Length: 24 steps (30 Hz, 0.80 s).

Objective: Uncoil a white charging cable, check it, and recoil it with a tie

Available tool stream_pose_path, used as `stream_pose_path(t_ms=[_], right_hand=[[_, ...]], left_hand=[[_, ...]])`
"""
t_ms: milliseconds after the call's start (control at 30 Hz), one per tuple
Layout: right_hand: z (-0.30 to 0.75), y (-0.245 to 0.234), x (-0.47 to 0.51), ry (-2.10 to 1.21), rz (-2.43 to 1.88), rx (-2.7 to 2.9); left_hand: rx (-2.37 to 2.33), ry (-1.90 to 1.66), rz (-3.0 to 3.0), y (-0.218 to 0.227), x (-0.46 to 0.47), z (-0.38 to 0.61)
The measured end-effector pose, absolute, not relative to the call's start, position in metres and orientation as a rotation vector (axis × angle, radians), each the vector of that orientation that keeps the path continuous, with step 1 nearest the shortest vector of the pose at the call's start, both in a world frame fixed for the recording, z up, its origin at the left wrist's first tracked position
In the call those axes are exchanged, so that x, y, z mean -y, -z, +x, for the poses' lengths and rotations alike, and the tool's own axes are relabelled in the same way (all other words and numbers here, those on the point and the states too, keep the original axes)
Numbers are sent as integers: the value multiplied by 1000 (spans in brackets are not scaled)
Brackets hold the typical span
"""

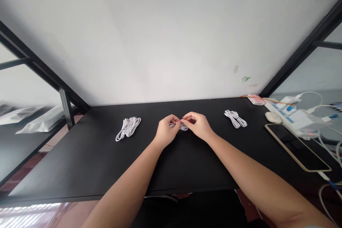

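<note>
Both hands meet over the middle of the black desk (107, 164), around a coiled white cable (184, 127). My left hand (168, 130) is closed, its thumb and fingers pinching the cable bundle from the left. From the other side my right hand (196, 124) pinches at the same bundle, fingertips almost touching the left ones. Most of this cable is hidden behind the fingers. Another bundle of white cable (128, 128), tied at its middle, lies to the left. A smaller tied white cable bundle (235, 119) rests to the right.
On the right are a phone (298, 146) with a cable plugged in, a white rounded case (273, 117), and a power strip (283, 112) with chargers and trailing cords. A pink-and-white box (256, 99) sits by the wall. Black frame posts (66, 108) stand at the desk's sides.
</note>
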State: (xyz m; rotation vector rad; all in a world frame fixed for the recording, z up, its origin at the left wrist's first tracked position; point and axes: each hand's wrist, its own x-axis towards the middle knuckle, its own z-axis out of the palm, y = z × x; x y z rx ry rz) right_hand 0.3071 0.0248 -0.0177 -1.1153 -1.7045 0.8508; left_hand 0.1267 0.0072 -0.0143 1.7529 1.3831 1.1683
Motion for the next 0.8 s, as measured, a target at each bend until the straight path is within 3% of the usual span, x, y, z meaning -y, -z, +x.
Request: stream_pose_path(t_ms=[233, 633, 800], right_hand=[[307, 17, -25, -829, -1108, 1836], [307, 9, -21, -474, -1078, 2017], [307, 8, -19, -516, -1019, 1971]], left_hand=[[-1339, -1139, 1700, 14, -7, 125], [-1319, -1096, 1666, 16, -8, 127], [-1285, -1114, 1627, 18, -10, 127]])
